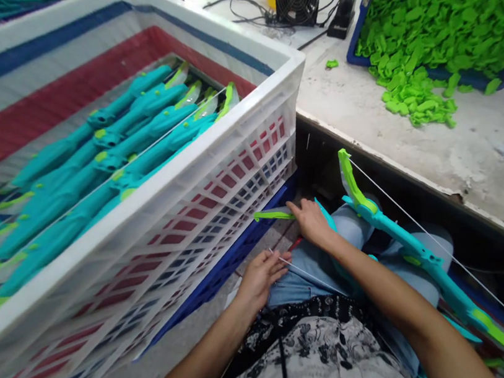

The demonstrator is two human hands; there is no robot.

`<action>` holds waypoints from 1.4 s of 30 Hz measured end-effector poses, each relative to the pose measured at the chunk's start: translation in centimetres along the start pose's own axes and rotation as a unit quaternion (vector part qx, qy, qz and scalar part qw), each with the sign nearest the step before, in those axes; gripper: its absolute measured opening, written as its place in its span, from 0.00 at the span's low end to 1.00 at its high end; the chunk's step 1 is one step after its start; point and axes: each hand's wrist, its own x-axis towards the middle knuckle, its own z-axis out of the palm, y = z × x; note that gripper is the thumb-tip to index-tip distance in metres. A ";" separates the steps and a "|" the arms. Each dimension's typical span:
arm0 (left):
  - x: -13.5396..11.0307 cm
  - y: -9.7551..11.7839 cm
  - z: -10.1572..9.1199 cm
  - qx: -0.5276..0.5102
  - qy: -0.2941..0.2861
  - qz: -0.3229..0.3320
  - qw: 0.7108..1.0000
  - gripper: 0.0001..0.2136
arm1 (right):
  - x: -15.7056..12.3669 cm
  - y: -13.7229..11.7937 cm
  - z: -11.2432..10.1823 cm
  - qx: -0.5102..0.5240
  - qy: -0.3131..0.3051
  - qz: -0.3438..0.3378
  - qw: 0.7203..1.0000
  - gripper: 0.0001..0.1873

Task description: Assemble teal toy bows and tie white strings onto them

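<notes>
Head view: left hand (260, 275) grip pinches white string (297, 269); right hand (312, 223) grasps toy bow (279, 214) (on lap).

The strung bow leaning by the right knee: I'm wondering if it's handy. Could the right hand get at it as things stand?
Probably yes. The strung bow leans beside the right forearm with nothing between, though the right hand is now on a bow limb in the lap.

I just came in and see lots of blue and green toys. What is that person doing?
A seated person works on a teal toy bow on their lap. The right hand holds the bow near its green tip, and the left hand pinches its white string. Another strung bow leans beside their knee. A white crate holds more bows, and green parts are piled on the table.
</notes>
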 end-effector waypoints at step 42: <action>2.3 11.6 5.6 0.048 -0.184 0.244 0.951 0.26 | -4.8 3.3 -0.4 0.634 -0.035 0.035 0.771 0.29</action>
